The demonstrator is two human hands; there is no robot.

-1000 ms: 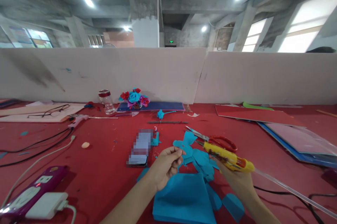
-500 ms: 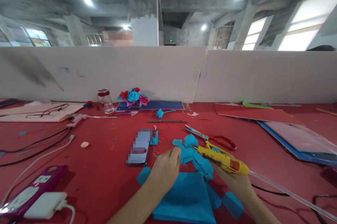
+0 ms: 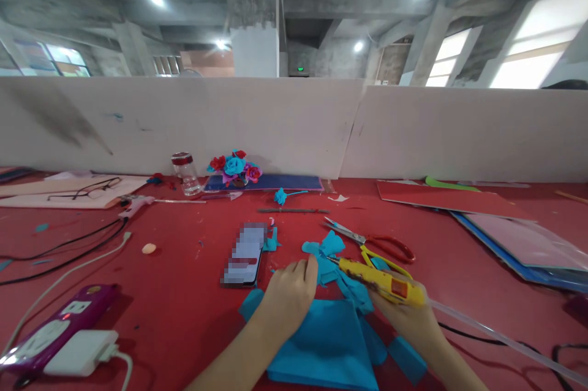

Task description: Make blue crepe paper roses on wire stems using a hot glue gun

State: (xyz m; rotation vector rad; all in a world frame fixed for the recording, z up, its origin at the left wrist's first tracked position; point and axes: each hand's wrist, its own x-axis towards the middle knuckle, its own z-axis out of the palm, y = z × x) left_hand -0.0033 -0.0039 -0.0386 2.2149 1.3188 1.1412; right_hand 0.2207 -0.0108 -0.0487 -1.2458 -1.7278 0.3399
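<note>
My left hand (image 3: 294, 285) is closed in a pinch over the blue paper pieces (image 3: 331, 245); whatever its fingertips hold is hidden. In my right hand (image 3: 407, 312) is a yellow glue gun (image 3: 383, 280), a clear glue stick trailing from its rear. The gun's nozzle points left, close to the left fingertips. Below both hands lies a stack of blue paper (image 3: 328, 345), with cut blue pieces around it. Behind the gun are red-handled scissors (image 3: 367, 239) and a yellow-handled pair (image 3: 388, 263).
A phone (image 3: 245, 255) lies left of my left hand. Farther back stand a paper flower arrangement (image 3: 235, 167) and a glass jar (image 3: 186, 174). A purple power strip (image 3: 59, 330) is at the left front, and coloured sheets (image 3: 519, 238) lie at the right.
The glue gun has shifted slightly left, its nozzle nearer the left fingertips. My left hand has barely moved, and the view has shifted a little.
</note>
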